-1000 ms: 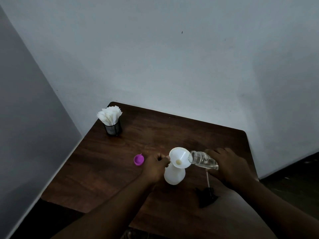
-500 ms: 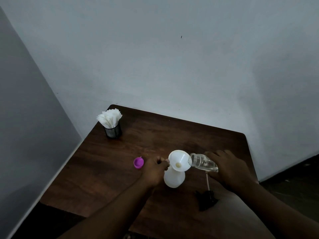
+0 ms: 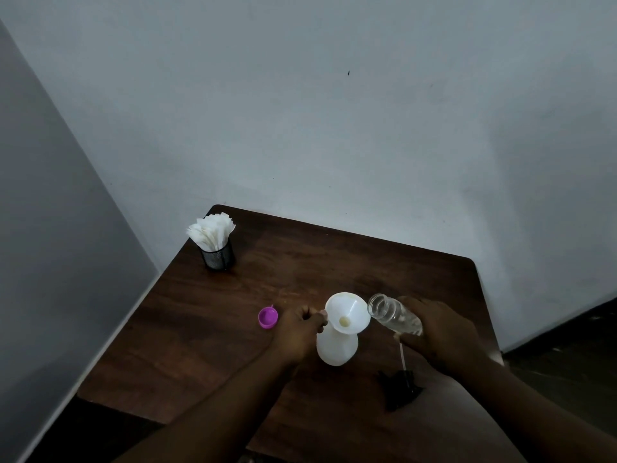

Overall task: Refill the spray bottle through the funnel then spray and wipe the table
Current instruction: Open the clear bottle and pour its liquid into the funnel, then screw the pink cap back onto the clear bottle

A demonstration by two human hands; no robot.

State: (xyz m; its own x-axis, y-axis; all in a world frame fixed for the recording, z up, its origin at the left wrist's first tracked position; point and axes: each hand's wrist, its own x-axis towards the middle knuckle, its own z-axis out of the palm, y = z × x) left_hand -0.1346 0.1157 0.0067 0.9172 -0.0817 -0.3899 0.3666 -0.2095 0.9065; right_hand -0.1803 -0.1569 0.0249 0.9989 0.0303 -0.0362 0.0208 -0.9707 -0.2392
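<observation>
A white spray bottle [image 3: 336, 348] stands uncapped on the dark wooden table [image 3: 207, 329], with a white funnel [image 3: 347, 312] seated in its neck. My left hand [image 3: 298, 332] pinches the funnel's left rim. My right hand [image 3: 440, 332] grips a clear plastic bottle [image 3: 394, 315], held tilted, its open mouth just right of the funnel's rim and a little apart from it. The black spray head [image 3: 399, 385] with its dip tube lies on the table under my right wrist.
A purple cap [image 3: 267, 317] lies left of my left hand. A black mesh holder of white napkins [image 3: 215, 240] stands at the far left corner. Walls close the table's far and left sides. A pale surface [image 3: 450, 426] shows at the near right.
The clear bottle's mouth has lifted a little and drawn slightly back from the funnel's rim. My left hand keeps its hold on the funnel.
</observation>
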